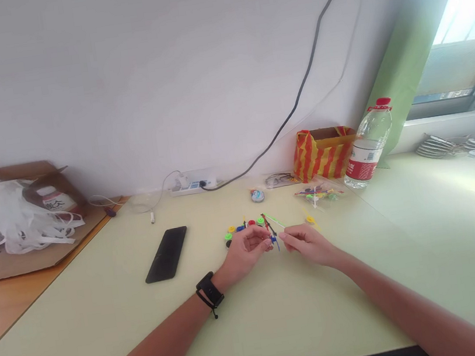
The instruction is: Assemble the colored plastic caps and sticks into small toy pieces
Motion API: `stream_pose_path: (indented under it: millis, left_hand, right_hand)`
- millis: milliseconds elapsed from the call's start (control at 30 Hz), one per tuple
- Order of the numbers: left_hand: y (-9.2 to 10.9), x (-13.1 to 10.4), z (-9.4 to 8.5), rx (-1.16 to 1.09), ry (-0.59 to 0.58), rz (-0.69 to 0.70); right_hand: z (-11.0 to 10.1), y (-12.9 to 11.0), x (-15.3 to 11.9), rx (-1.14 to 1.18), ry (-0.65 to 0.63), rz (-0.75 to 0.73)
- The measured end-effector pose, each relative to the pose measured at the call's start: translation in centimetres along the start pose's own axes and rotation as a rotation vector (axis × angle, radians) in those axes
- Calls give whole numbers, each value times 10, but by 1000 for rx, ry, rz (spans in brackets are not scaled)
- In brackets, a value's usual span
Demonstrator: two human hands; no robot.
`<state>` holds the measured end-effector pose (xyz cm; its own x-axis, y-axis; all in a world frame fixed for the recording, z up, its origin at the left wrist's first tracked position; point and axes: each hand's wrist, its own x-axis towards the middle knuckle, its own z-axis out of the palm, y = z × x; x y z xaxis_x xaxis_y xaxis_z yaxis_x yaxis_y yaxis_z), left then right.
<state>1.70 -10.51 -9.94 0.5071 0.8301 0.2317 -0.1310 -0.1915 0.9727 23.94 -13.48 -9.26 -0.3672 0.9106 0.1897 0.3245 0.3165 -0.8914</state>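
My left hand, with a black band on its wrist, pinches a small blue plastic piece between thumb and fingertips. A thin blue end hangs below it. Close by on the right, my right hand has thumb and forefinger pressed together; whatever may be between them is too small to make out. Behind the fingers lie a green stick and thin red and black pieces. Small coloured discs, among them a yellow disc and a green disc, sit on the table just beyond my left hand, partly covered by it.
Left of my hands lies a black phone. Farther back are a round tin, a clear bag of coloured pieces, a striped bag, a water bottle and a power strip. A yellow piece lies right.
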Motion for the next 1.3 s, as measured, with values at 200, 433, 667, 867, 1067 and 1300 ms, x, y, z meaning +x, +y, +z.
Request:
stream_pose_path:
  millis: [200, 433, 667, 867, 1067, 1300]
  left_hand:
    - [2, -1, 0, -9, 7, 8]
    - [0, 0, 0, -7, 13, 9]
    - [-2, -2, 0, 36, -5, 11]
    - [0, -6, 1, 115, -45, 16]
    - [-2, -7, 3, 218, -74, 70]
    - [5, -9, 4, 431, -71, 130]
  right_hand:
    - [3, -1, -1, 93, 153, 5]
    - [-2, -6, -3, 105, -168, 93]
    - [1, -7, 1, 139, -49, 99]
    - [0, -8, 0, 100, -111, 114]
    - [-2, -7, 0, 61, -153, 117]
    - [-3, -3, -2, -57, -126, 87]
